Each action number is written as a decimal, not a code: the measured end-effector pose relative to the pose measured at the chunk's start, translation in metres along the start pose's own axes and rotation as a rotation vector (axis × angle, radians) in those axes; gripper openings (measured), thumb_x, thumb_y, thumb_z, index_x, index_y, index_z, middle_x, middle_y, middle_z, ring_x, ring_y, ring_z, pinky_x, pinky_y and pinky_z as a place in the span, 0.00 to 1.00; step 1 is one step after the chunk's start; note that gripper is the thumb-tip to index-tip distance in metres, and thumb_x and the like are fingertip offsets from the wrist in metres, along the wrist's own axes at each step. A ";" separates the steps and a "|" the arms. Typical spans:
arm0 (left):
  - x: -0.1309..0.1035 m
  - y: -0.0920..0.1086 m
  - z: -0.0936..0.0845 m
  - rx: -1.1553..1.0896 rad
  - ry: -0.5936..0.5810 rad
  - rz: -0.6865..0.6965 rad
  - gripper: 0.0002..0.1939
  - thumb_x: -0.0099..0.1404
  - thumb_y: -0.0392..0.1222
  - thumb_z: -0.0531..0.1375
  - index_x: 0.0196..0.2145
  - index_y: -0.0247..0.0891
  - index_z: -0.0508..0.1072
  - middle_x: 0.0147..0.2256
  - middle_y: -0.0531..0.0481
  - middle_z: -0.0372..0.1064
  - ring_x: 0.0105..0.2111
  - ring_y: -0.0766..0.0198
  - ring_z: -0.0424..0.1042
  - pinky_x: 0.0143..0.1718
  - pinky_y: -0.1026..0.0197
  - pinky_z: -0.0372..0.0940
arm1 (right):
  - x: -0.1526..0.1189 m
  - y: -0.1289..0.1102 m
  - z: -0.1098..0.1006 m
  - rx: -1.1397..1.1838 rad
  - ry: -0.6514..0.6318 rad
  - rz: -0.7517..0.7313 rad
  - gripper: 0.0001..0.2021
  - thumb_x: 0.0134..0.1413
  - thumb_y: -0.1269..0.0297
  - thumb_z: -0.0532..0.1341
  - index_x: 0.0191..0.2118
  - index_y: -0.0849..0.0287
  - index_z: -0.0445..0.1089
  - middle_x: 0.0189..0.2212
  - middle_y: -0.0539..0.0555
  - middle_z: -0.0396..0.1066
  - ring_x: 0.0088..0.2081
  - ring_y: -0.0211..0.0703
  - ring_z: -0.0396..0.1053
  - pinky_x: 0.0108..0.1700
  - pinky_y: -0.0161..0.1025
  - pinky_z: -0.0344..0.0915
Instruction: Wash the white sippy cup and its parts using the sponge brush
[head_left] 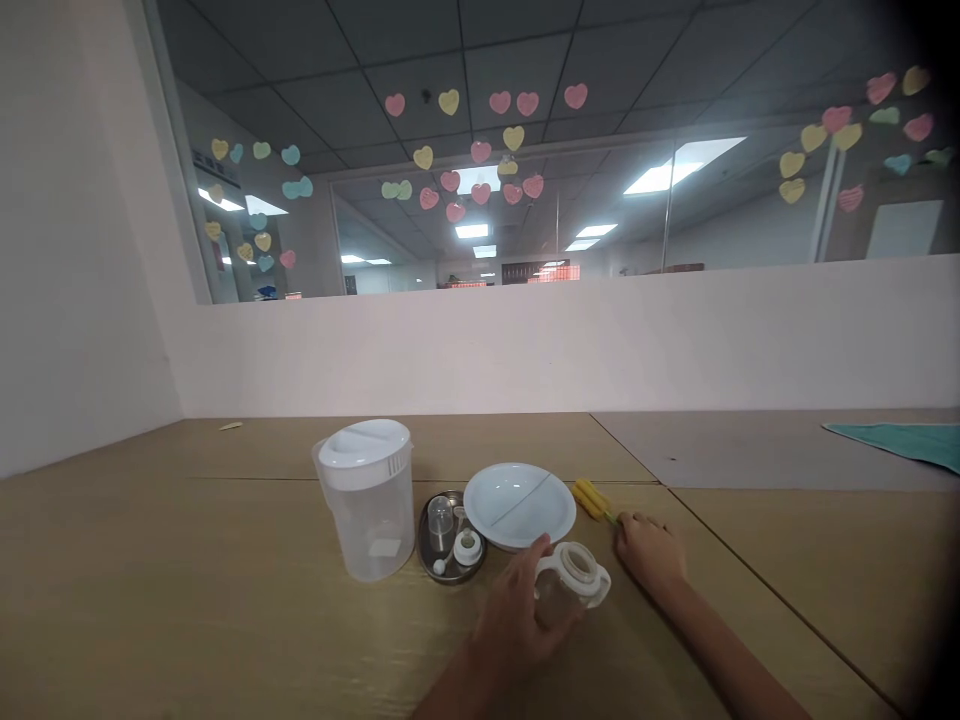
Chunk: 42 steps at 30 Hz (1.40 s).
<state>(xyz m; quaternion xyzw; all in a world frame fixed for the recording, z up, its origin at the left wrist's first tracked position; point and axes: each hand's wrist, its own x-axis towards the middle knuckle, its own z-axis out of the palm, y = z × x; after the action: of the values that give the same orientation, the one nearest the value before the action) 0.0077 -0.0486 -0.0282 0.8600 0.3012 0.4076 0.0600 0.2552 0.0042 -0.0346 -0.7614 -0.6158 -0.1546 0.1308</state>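
My left hand (517,612) is wrapped round a clear baby bottle (556,598) with a white collar and side handles. The bottle has no cap, and its open mouth faces up and slightly away. My right hand (649,550) is closed on the thin green handle of a bottle brush (592,498), whose yellow sponge head lies on the table pointing left. Just beyond the bottle sits a shallow white bowl (517,500). Left of it, a small metal tray (429,568) holds a clear bottle cap (440,520), a white nipple ring (467,547) and a straw piece with a white ball end (441,565).
A lidded translucent pitcher (373,520) stands left of the tray. A teal cloth (904,442) lies at the far right. Seams run across the wooden table (225,600). Behind it is a low wall (525,345) below a window with heart-shaped notes.
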 end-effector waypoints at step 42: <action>0.014 -0.067 -0.053 0.648 0.115 -0.528 0.24 0.68 0.48 0.42 0.32 0.35 0.74 0.34 0.41 0.71 0.39 0.53 0.68 0.42 0.52 0.62 | 0.054 -0.053 -0.048 0.801 0.238 -0.223 0.06 0.36 0.71 0.46 0.19 0.57 0.57 0.21 0.51 0.63 0.27 0.40 0.61 0.30 0.34 0.51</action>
<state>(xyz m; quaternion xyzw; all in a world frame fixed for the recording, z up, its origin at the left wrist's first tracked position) -0.0559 0.0067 -0.0075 0.7033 0.6269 0.3098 -0.1280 0.2100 0.0448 0.0312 -0.5563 -0.6863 -0.0034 0.4686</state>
